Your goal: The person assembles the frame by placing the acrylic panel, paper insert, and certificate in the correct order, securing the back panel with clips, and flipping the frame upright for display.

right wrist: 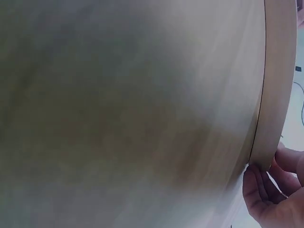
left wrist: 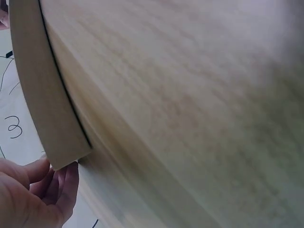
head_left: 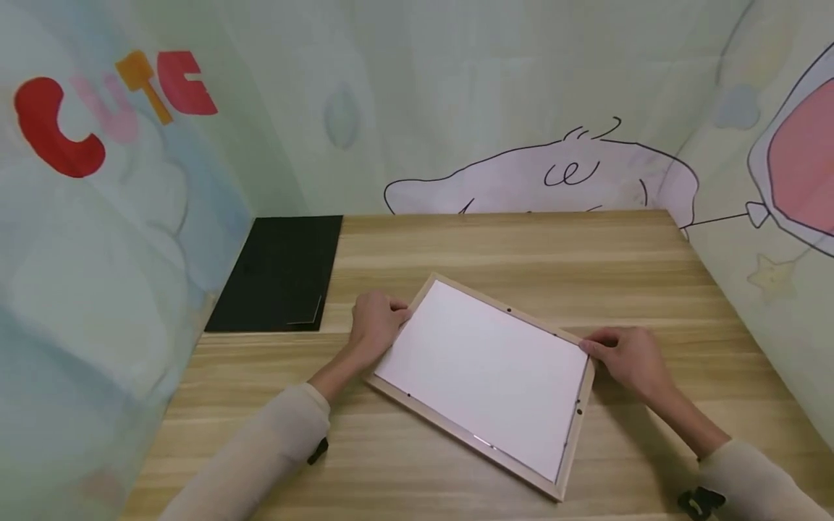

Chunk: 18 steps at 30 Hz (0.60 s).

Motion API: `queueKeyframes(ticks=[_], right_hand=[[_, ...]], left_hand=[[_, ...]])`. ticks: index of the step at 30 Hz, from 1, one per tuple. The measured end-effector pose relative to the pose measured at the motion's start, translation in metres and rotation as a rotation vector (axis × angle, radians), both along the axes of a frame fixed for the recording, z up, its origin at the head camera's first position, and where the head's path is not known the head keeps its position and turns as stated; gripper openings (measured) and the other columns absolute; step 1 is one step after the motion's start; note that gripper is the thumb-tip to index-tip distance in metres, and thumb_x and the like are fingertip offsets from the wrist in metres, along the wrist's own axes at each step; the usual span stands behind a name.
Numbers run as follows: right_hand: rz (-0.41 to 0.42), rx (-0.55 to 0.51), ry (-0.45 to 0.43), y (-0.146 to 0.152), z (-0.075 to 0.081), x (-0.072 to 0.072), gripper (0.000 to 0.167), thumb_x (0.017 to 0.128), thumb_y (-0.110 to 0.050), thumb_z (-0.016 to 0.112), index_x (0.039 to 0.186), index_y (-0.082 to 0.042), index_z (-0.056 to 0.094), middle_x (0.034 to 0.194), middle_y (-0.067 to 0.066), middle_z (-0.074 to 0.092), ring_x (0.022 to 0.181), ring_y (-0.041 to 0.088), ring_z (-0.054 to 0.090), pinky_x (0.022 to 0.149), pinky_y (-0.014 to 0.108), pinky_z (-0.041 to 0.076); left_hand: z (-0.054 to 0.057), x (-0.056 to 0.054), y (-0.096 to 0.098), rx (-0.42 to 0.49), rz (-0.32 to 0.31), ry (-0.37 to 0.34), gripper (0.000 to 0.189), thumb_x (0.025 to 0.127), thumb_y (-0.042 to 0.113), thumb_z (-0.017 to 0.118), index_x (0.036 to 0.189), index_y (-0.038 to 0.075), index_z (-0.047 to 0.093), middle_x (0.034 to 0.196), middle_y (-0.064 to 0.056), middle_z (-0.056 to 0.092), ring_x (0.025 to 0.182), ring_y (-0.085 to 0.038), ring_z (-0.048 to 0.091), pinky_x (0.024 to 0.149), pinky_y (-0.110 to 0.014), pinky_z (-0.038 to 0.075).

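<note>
A light wooden picture frame (head_left: 465, 438) lies at a slant on the table, a white sheet (head_left: 485, 369) filling its inside. Small dark dots and thin metal bits show along its inner edges. My left hand (head_left: 378, 322) grips the frame's left side near the upper corner; in the left wrist view the thumb and fingers of that hand (left wrist: 42, 194) pinch the end of a wooden side (left wrist: 42, 85). At the upper right corner my right hand (head_left: 628, 354) holds the frame. The right wrist view shows this hand (right wrist: 278, 194) pinching the wooden edge (right wrist: 278, 80) there.
To the left, at the table's edge, lies a flat black board (head_left: 276, 271) with a thin L-shaped line near one corner. The wood-grain table (head_left: 508, 242) meets printed cloth walls (head_left: 293, 94) at the back and both sides.
</note>
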State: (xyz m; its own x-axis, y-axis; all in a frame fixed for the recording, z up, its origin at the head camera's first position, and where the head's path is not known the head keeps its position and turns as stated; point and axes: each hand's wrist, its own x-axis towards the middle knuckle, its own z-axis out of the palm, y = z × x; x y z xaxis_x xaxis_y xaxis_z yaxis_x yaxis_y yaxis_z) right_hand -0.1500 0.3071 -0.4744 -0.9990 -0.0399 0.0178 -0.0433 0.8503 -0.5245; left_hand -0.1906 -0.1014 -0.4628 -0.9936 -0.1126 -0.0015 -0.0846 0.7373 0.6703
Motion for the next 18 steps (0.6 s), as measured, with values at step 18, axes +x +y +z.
queueKeyframes(ticks=[18], right_hand=[[-0.029,0.029,0.133,-0.007,-0.005,0.013,0.018,0.091,-0.023,0.075,0.090,-0.005,0.079,0.084,0.011,0.078,0.071,0.017,0.063,0.059,0.024,0.043]], left_hand=[[0.001,0.023,-0.033,0.002,0.090,-0.015,0.013,0.090,0.023,0.075,0.097,0.014,0.083,0.100,-0.005,0.080,0.102,-0.022,0.074,0.087,-0.042,0.057]])
